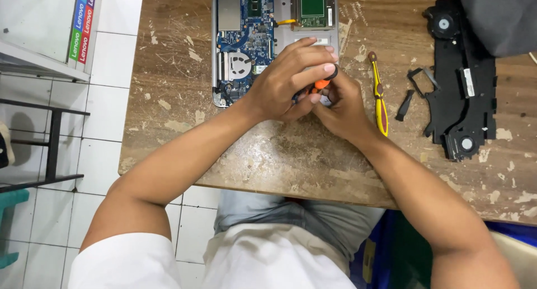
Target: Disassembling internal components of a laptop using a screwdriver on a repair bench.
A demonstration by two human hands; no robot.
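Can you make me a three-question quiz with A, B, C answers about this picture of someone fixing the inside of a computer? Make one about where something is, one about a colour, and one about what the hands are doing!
1. Where does the yellow screwdriver lie?
A. On the floor tiles
B. On the wooden table, beside the right hand
C. On top of the opened laptop

2. What colour is the tool handle between the hands?
A. Orange
B. Green
C. White

3. What are the two hands doing?
A. Resting flat and apart
B. Closed together around the small tool
C. Lifting the black plastic panel

Answers:
1 B, the screwdriver lies on the tabletop just past the right hand.
2 A, orange shows between the fingers.
3 B, the left hand and right hand meet around the handle, and the panel lies untouched.
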